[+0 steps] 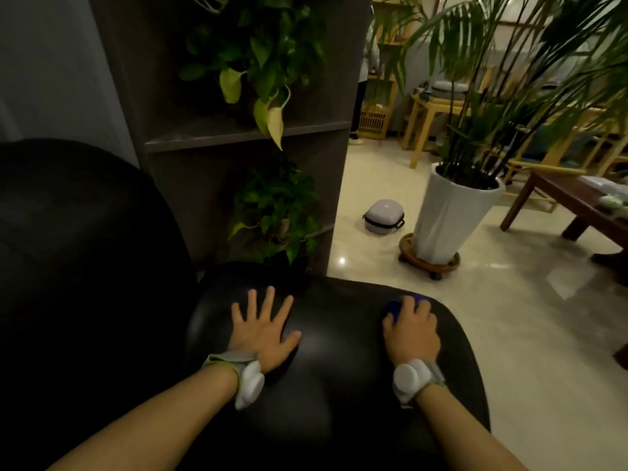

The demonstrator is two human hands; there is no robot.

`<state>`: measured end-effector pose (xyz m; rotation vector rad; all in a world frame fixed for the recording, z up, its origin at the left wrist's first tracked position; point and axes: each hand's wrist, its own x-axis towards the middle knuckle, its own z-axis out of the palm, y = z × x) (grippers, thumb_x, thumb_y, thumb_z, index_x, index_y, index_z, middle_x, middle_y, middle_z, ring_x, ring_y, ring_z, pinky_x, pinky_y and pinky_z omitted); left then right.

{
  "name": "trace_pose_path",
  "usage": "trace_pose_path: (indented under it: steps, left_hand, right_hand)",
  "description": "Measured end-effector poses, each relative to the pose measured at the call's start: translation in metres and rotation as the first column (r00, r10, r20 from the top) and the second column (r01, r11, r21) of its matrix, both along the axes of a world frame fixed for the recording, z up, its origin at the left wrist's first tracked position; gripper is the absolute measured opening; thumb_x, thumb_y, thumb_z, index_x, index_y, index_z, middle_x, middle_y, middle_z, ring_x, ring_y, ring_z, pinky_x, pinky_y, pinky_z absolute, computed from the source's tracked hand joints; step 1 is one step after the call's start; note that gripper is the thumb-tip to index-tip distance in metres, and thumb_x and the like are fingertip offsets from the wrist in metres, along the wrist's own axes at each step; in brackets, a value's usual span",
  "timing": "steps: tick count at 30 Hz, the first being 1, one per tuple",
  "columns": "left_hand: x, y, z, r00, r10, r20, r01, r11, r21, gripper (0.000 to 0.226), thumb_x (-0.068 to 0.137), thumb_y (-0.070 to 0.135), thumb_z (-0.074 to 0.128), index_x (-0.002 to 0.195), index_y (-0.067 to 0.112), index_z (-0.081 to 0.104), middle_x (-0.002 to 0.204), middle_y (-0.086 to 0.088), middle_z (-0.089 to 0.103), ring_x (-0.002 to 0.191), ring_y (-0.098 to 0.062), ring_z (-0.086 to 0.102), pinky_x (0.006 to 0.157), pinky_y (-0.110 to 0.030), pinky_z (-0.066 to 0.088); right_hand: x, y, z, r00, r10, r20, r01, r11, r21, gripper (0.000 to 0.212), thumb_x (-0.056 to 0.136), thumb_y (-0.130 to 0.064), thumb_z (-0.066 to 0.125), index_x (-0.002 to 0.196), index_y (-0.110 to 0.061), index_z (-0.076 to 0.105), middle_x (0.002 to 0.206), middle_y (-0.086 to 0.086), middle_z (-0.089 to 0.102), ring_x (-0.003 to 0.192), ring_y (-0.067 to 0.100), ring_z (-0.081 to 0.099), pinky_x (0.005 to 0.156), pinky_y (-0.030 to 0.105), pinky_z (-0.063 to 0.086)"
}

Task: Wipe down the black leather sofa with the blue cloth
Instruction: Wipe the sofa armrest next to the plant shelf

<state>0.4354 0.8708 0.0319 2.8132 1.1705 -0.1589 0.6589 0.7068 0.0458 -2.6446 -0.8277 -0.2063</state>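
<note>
The black leather sofa fills the lower left, its rounded armrest under both my hands and its backrest rising at the far left. My left hand lies flat on the armrest with fingers spread straight. My right hand is further right near the armrest's outer end, fingers curled over the blue cloth, which shows only as a dark blue patch past my knuckles. Both wrists carry white strap-on devices.
A dark wooden shelf unit with trailing green plants stands right behind the armrest. On the glossy tiled floor to the right are a grey case, a tall white planter on a wheeled base, and a low wooden table.
</note>
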Motion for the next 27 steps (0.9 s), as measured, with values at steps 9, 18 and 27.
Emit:
trace_pose_path:
  steps: [9, 18, 27]
  left_hand:
    - [-0.095, 0.053, 0.103, 0.47, -0.364, -0.804, 0.56, 0.827, -0.047, 0.081, 0.097, 0.053, 0.049, 0.155, 0.042, -0.006, 0.166, 0.004, -0.007, 0.147, -0.033, 0.024, 0.11, -0.05, 0.029]
    - [-0.119, 0.079, 0.18, 0.576, -0.018, -0.817, 0.443, 0.847, 0.294, 0.081, 0.094, 0.059, -0.017, 0.158, 0.013, 0.001, 0.165, 0.006, -0.002, 0.152, -0.017, 0.001, 0.118, -0.042, -0.017]
    - [-0.103, 0.097, 0.168, 0.471, 0.096, -0.877, 0.419, 0.85, 0.318, 0.066, 0.101, 0.062, 0.024, 0.157, 0.037, 0.001, 0.166, 0.003, -0.007, 0.151, -0.023, -0.015, 0.116, -0.061, -0.01]
  right_hand:
    - [-0.13, 0.086, -0.011, 0.894, 0.448, 0.023, -0.446, 0.893, -0.066, 0.044, 0.092, -0.042, 0.052, 0.132, -0.024, 0.045, 0.132, 0.006, 0.042, 0.116, 0.027, 0.048, 0.075, 0.037, 0.053]
    - [-0.159, 0.162, 0.003, 0.878, 0.478, -0.023, -0.478, 0.878, -0.011, 0.04, 0.094, -0.04, 0.052, 0.13, -0.023, 0.043, 0.129, 0.007, 0.041, 0.116, 0.029, 0.046, 0.075, 0.04, 0.053]
    - [-0.215, 0.165, -0.009, 0.342, 0.904, 0.258, -0.867, 0.409, -0.285, 0.046, 0.068, -0.044, 0.063, 0.11, -0.027, 0.059, 0.109, 0.001, 0.06, 0.089, 0.025, 0.06, 0.06, 0.032, 0.048]
